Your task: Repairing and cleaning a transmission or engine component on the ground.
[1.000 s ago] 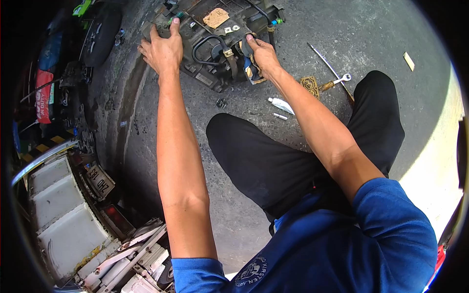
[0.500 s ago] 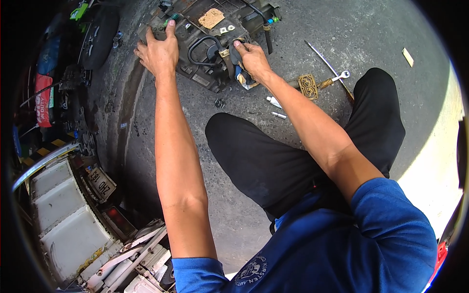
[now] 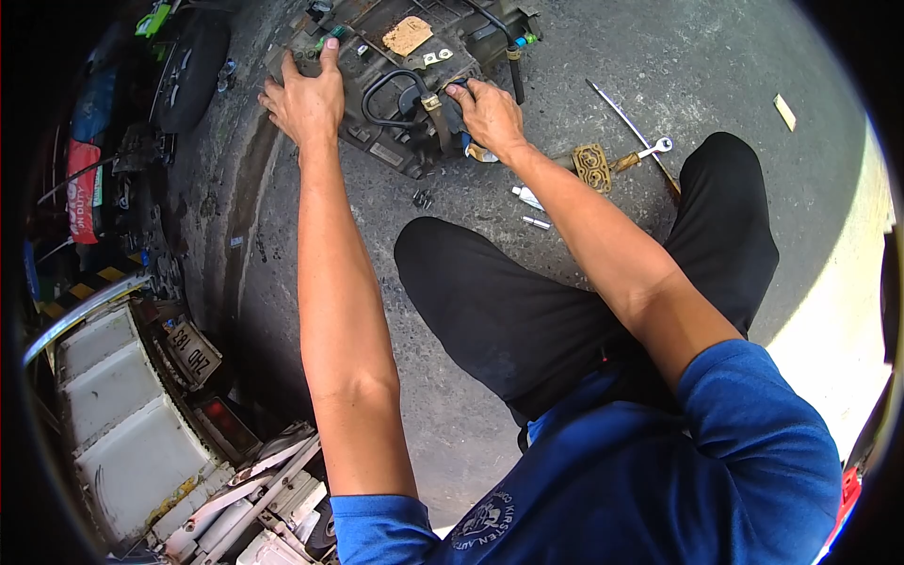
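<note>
A large dark grey vehicle unit (image 3: pixel 386 151) lies on the ground at the far side, with a looped black hose (image 3: pixel 367 92) on it. On its left edge rests my left hand (image 3: pixel 306 102), fingers spread and thumb out, holding nothing. My right hand (image 3: pixel 493 118) is closed at the unit's near right part, beside the hose clamp (image 3: pixel 431 102). Its fingers press on a crumpled rag (image 3: pixel 481 153), of which a tan and white fold shows below the hand; the rest is hidden. A crumbly tan piece (image 3: pixel 407 36) lies on top of the unit.
Right of my right hand lie a brass-coloured part with shaped openings (image 3: pixel 593 168), a ratchet wrench (image 3: pixel 661 146) and a long thin rod (image 3: pixel 612 105). A white tube (image 3: pixel 527 196) and a socket (image 3: pixel 536 222) lie nearer my knees. White vehicle bodywork (image 3: pixel 141 443) stands at lower left.
My right hand has turned over the rag and shifted slightly, its fingers now bent further down, covering more of the cloth. The left hand stays in place.
</note>
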